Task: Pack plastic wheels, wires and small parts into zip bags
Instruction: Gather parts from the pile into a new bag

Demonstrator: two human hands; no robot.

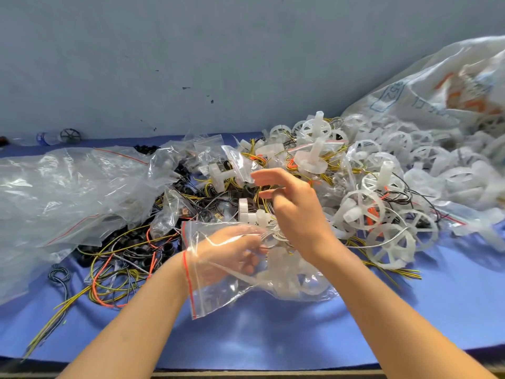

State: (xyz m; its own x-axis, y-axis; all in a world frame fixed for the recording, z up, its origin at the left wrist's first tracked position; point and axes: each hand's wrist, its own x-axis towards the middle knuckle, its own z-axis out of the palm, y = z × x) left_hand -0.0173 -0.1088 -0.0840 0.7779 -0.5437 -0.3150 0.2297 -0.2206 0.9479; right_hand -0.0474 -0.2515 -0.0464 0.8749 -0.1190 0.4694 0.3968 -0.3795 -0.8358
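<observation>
A clear zip bag (218, 294) with a red strip lies over my left hand (232, 253), which shows through the plastic. Its thumb and fingers are curled and pinch a bundle of thin pale wires (269, 237). White plastic wheels (303, 280) sit in the bag's right end. My right hand (295, 212) hovers just above the bag, fingers loosely spread toward the left and holding nothing. Loose white wheels (388, 242) with yellow-black and orange wires are heaped to the right. Yellow, orange and black wires (114, 272) and small black rings lie to the left.
A heap of empty clear bags (68, 192) covers the left of the blue table (273, 337). A big woven sack (437, 86) spilling wheels leans at the back right. A grey wall rises behind, with a plastic bottle (46, 138) at its foot.
</observation>
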